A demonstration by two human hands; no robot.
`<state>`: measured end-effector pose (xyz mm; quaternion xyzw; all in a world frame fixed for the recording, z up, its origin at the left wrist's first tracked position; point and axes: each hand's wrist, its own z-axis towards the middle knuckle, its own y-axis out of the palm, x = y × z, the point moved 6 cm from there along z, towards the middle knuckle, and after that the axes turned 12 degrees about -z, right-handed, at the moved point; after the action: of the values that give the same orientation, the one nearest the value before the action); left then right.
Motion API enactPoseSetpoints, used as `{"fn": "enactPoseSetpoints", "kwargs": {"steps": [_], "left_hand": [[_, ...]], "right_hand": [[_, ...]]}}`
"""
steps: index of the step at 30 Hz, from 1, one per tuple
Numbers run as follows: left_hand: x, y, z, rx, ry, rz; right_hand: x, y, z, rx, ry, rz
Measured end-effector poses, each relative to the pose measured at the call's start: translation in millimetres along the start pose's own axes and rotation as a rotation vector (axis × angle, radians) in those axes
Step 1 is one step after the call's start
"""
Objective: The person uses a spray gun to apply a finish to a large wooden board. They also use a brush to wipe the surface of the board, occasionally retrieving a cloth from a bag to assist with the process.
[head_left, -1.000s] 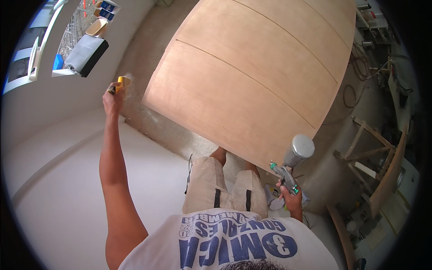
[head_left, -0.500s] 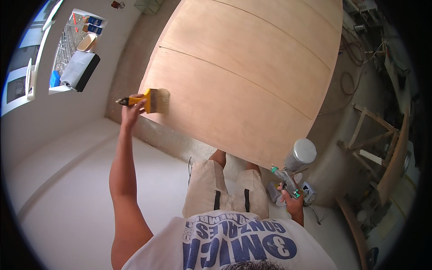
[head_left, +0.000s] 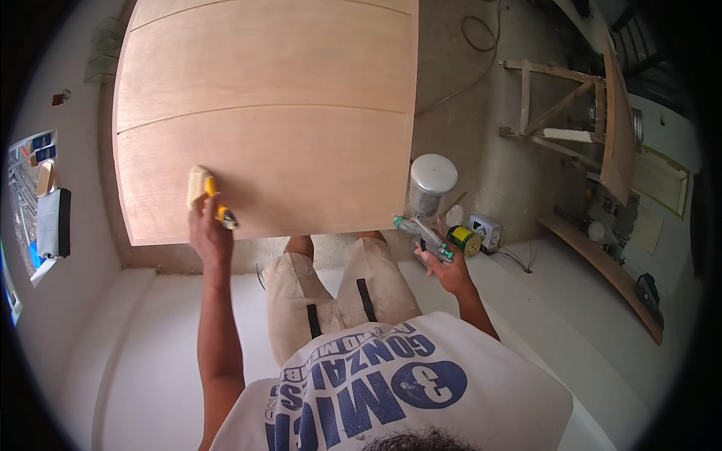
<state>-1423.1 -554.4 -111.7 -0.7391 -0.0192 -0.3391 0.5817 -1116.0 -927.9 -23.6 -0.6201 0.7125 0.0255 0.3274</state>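
Observation:
My left hand [head_left: 210,231] is closed round the yellow handle of a wide paintbrush [head_left: 198,186]. The brush's pale bristles are at the near left part of a large wooden panel [head_left: 278,161], with the handle tipped toward me. Grooves run across the panel's light brown face. At its near right corner, my right hand [head_left: 450,269] grips a spray gun [head_left: 426,237]. A round silver cup [head_left: 433,180] sits on top of the gun, and the nozzle points left toward the panel. Part of the grip is hidden by my fingers.
Beyond the spray gun stand a yellow-and-black can [head_left: 465,240] and a white box [head_left: 485,231]. A wooden frame [head_left: 560,101] is at the right, with a hose [head_left: 475,34] on the floor. A grey-black case [head_left: 54,223] rests in the wall opening at left.
My view has turned, so the panel now lies more to the left. The brush has moved inward from the panel's left edge and its handle has swung toward me. The spray gun stays held.

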Motion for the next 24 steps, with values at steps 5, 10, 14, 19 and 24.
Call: {"fn": "enactPoseSetpoints", "kwargs": {"steps": [5,10,14,19,24], "left_hand": [[164.3,100.7,-121.8,-0.509,0.197,-0.434],[208.8,163.0,-191.1,-0.835,0.107,-1.007],[162.3,165.2,-150.4,-0.57,-0.008,-1.138],[4.2,75.9,-8.2,0.155,-0.049,-0.912],[-77.1,-41.4,12.8,0.527,-0.25,-0.374]], "right_hand": [[6.6,3.8,-0.2,0.053,-0.066,0.075],[-3.6,4.6,4.1,0.097,-0.128,0.08],[0.9,2.5,4.8,0.064,-0.165,0.059],[10.7,-5.7,7.7,0.037,-0.136,-0.053],[8.8,-8.7,17.8,0.093,-0.156,-0.023]]}}
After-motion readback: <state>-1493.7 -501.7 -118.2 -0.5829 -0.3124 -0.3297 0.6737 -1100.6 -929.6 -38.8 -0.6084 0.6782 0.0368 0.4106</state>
